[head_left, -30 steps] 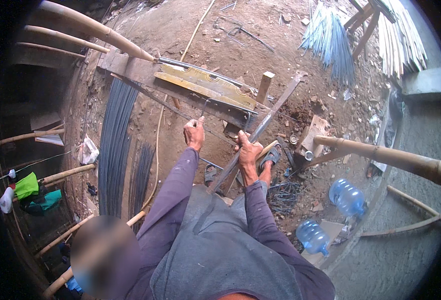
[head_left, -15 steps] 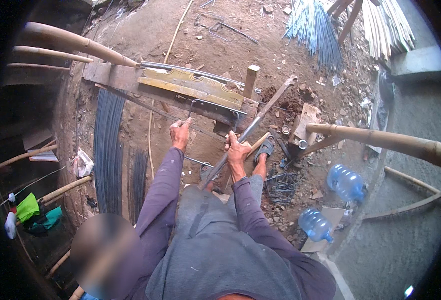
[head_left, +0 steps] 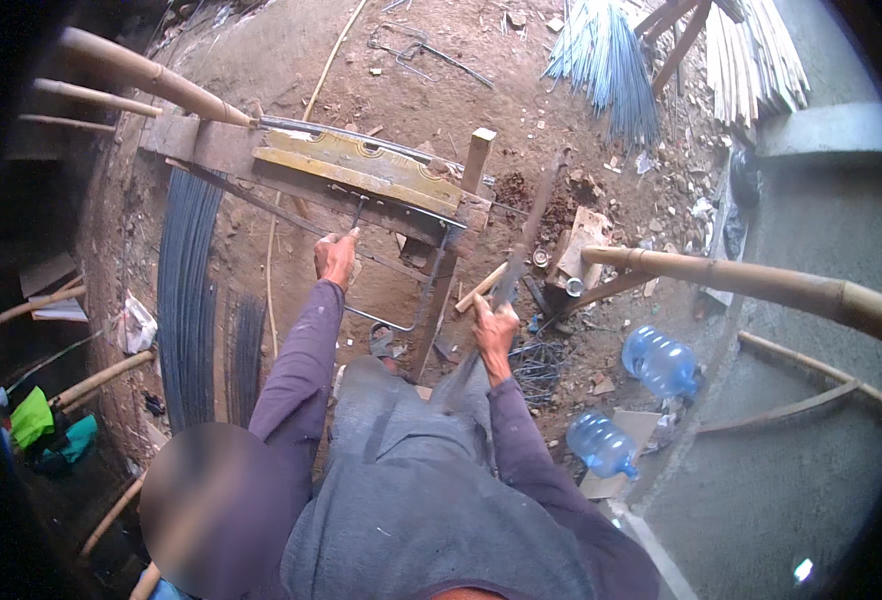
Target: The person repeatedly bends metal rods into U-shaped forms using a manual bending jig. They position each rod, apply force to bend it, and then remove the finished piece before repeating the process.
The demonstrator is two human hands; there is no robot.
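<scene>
My left hand (head_left: pixel 336 258) is closed around the near end of a thin bent steel rod (head_left: pixel 428 285), just in front of the wooden bench. The rod runs along the bench's front edge, turns down toward me and bends again above my left foot. My right hand (head_left: pixel 496 325) is wrapped around a long steel bar (head_left: pixel 538 215), slanting from my lap to beyond the bench's right end. The bar looks slightly blurred. On the bench (head_left: pixel 191 145) lies a yellow-painted board (head_left: pixel 361 172), with small metal pins in front of it.
Bundles of steel rods (head_left: pixel 189 300) lie at left, others (head_left: pixel 606 70) at far right. A bamboo pole (head_left: pixel 741 280) reaches in from the right above two blue water jugs (head_left: pixel 659 362). Tangled wire or bent rods (head_left: pixel 536 372) and a short wooden stick (head_left: pixel 481 288) are near my right hand.
My right hand has moved right and toward me with the steel bar, away from the rod. My left hand still grips the rod. The whole view has shifted slightly.
</scene>
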